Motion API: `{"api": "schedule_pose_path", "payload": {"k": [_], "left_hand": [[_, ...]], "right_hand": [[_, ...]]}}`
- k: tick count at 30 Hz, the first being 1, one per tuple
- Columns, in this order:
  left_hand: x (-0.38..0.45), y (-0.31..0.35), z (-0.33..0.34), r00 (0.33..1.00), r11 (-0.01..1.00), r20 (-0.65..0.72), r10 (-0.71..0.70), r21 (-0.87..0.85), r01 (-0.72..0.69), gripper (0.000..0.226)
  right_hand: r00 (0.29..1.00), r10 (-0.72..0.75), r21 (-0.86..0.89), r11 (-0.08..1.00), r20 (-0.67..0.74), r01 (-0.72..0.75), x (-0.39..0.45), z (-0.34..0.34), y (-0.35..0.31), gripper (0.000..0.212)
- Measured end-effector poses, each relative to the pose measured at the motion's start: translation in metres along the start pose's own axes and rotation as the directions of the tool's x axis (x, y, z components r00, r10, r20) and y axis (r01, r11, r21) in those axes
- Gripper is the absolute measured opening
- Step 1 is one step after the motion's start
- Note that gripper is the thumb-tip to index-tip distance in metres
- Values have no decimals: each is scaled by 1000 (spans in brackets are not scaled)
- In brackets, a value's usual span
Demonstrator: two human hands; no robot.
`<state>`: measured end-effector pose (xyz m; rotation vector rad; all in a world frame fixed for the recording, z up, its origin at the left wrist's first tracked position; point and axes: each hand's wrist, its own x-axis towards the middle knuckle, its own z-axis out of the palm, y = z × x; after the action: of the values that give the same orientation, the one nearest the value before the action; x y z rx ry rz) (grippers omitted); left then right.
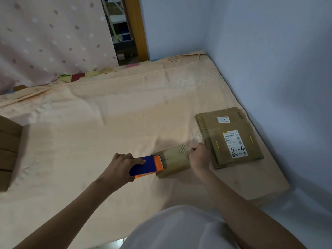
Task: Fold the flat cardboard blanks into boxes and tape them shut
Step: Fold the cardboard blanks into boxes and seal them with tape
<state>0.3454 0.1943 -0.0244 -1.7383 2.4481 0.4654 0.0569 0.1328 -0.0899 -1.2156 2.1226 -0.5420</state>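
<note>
Left hand gripping tape dispenser, right hand clamped on box: keep pull straight, press tape flat.

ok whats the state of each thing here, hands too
box: folded up, lying on the bed, being taped
tape dispenser: toothed edge against the box's left end
left hand: grips the dispenser
right hand: curled on the box's right end
blanks: flat, stacked at right
finished boxes: stacked at left edge
</note>
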Motion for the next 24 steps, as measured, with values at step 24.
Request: {"api": "schedule_pose_path", "payload": {"k": [24], "left_hand": [[1, -3, -5, 1000, 999, 13, -12, -52, 13, 62]], "right_hand": [[526, -790, -331, 428, 315, 841, -52, 42, 32, 50]]}}
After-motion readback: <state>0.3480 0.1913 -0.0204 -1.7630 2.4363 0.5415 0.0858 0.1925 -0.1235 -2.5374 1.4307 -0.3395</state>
